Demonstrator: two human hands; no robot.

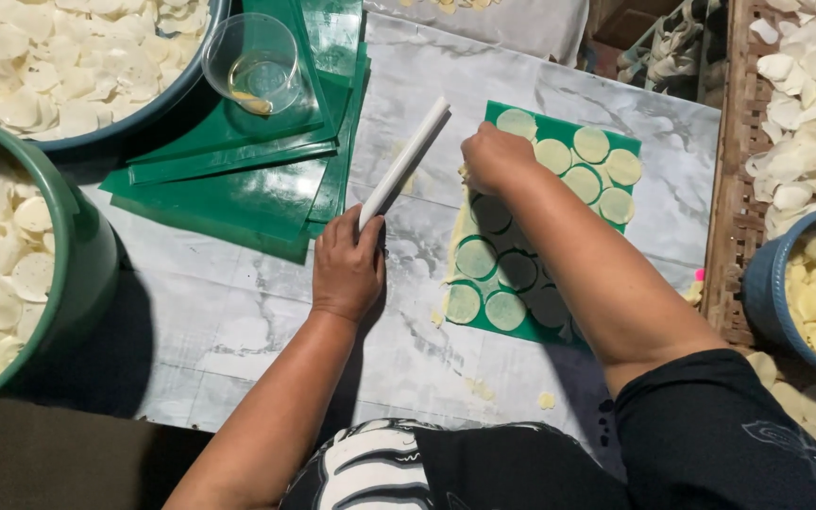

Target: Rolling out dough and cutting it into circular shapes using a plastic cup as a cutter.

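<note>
A: We see the white rolling stick [406, 161] lying slantwise on the marble-patterned table [257, 321], its lower end pinched in the left hand [347, 267], whose fingers are curled tight around it

B: And just beside it we find the green sheet [548, 227] spread with a thin dough layer [484, 260] cut into rounds. The right hand [495, 156] is closed into a loose fist at the sheet's upper left edge; we cannot tell whether it pinches any dough

A: Farther out, we note a stack of green sheets [238, 189] with a clear cup [253, 62] on top

B: Around those, we count a green basin [21, 264] and a blue basin [77, 57] of pale rounds, a woven tray [739, 189] and a blue bowl [809, 293] at right
</note>
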